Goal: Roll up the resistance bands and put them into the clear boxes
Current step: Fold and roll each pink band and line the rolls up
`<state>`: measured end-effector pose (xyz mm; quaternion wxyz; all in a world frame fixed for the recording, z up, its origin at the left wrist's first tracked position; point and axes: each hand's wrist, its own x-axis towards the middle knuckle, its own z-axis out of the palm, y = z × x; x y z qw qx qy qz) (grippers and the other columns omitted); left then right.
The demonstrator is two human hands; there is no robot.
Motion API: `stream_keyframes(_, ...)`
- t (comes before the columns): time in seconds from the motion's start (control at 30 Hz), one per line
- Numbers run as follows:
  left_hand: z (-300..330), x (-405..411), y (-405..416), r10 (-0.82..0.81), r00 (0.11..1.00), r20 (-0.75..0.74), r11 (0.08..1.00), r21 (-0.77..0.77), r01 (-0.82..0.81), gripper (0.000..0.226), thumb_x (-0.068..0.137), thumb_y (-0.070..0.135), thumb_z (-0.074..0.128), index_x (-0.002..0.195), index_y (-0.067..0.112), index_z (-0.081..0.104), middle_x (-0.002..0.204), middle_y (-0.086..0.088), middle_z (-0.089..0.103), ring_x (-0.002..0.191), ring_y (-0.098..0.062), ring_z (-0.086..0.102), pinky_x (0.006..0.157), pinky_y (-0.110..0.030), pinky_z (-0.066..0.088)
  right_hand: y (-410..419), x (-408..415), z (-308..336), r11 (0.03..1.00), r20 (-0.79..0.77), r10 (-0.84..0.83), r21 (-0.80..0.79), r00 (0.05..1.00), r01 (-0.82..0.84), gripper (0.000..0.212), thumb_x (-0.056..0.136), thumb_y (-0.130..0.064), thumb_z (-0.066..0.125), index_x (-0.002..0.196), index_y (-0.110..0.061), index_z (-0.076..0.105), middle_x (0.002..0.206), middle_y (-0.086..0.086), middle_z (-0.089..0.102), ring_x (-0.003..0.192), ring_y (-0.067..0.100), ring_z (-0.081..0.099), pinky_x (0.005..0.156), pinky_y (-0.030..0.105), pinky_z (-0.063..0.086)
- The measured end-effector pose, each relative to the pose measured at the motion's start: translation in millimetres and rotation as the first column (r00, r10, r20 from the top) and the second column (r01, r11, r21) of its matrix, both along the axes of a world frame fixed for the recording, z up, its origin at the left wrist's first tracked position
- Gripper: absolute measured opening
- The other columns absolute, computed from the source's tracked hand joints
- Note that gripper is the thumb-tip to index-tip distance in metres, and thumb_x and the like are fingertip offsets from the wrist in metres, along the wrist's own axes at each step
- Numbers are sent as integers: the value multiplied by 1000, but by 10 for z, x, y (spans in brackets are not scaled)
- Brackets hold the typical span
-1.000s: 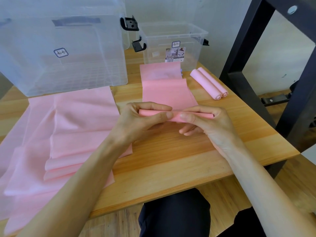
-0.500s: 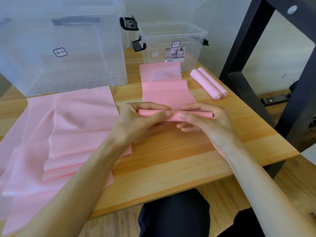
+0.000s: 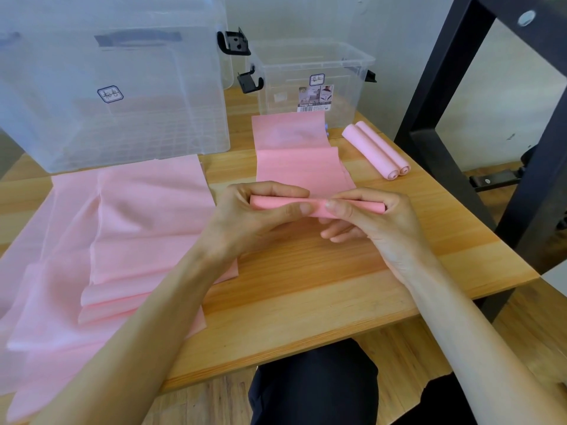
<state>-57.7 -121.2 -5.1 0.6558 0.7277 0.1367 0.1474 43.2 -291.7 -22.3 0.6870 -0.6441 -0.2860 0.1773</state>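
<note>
Resistance band is right in front of you, its near end already wound into a tight roll lying crosswise, long axis left to right. Your left hand grips the left half, thumb over the front and fingers curled behind; your right hand pinches the right half the same way, thumbs almost meeting at the middle. Neither hand is nearer; you share it evenly. The unrolled tail runs straight away from your fingers toward the small clear box, so the roll should travel forward, I'd say. Open wooden surface lies on both sides of that lane. Watch the two finished rolls off to the right, and the loose bands near your left wrist. The large clear box stands well clear, back left.
</note>
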Motion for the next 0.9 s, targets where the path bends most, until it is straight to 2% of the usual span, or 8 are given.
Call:
stream_keyframes(0.07, -7, -4, 0, -5, 1000, 10, 1000, 7, 5, 25, 68, 22, 80, 91, 14, 77, 91, -10, 77, 85, -22, 69, 84, -34, 57, 8, -4, 1, 1000, -9, 4, 10, 1000, -4, 26, 77, -20, 75, 97, -4, 74, 84, 14, 76, 70, 30, 74, 60, 29, 61)
stream_keyframes(0.2, -15, 9, 12, 32, 999, -19, 998, -48, -33, 14, 75, 18, 79, 89, 15, 78, 85, -5, 77, 75, -12, 69, 70, -25, 60, 25, -5, 2, 999, 9, 21, 29, 1000, -21, 27, 74, -12, 77, 100, -3, 72, 86, 13, 76, 74, 29, 75, 64, 30, 62)
stream_keyframes(0.33, 0, -1, -12, -9, 999, 31, 1000, -3, 9, 26, 65, 22, 80, 90, 16, 78, 91, -6, 77, 84, -16, 70, 82, -28, 57, 16, 1, 9, 1000, -13, -12, 23, 1000, 12, 26, 75, -22, 75, 95, -5, 74, 86, 12, 76, 69, 30, 74, 59, 29, 61)
stream_keyframes(0.4, -6, 0, -5, 1, 999, 35, 1000, -1, -1, 26, 66, 22, 79, 91, 14, 78, 91, -8, 77, 83, -17, 70, 82, -29, 58, 21, 0, 4, 1000, -18, 5, 28, 1000, -4, 27, 75, -20, 76, 97, -5, 73, 87, 13, 76, 71, 30, 74, 60, 29, 61)
stream_keyframes(0.53, -14, 13, 12, 37, 998, -46, 994, -105, -41, 19, 73, 20, 77, 90, 12, 78, 90, -10, 77, 78, -16, 71, 74, -30, 61, 23, -1, -6, 999, 17, 37, 33, 999, -38, 28, 75, -8, 77, 102, -2, 72, 88, 14, 76, 74, 31, 75, 64, 29, 61)
stream_keyframes(0.7, -4, 6, -7, 5, 1000, 30, 1000, 23, -6, 27, 66, 23, 79, 91, 14, 77, 92, -10, 77, 85, -21, 69, 85, -32, 57, 8, 8, -6, 1000, -1, -3, -2, 1000, 3, 28, 77, -24, 75, 97, -3, 74, 84, 14, 76, 70, 31, 74, 60, 30, 61)
stream_keyframes(0.83, -14, 11, 0, 30, 999, 16, 1000, -4, -30, 16, 73, 19, 78, 88, 13, 78, 88, -10, 76, 77, -17, 68, 75, -26, 58, 21, 7, -6, 999, 4, 18, 37, 1000, -18, 27, 74, -14, 77, 98, -5, 73, 86, 14, 76, 75, 30, 75, 65, 31, 62)
stream_keyframes(0.9, -10, 5, -10, 40, 999, 13, 999, 5, -40, 20, 70, 22, 79, 89, 14, 78, 91, -14, 76, 82, -26, 69, 83, -34, 58, 19, 7, -5, 999, 15, 6, 39, 1000, -6, 25, 74, -14, 77, 97, -5, 74, 85, 13, 76, 72, 30, 75, 63, 31, 62)
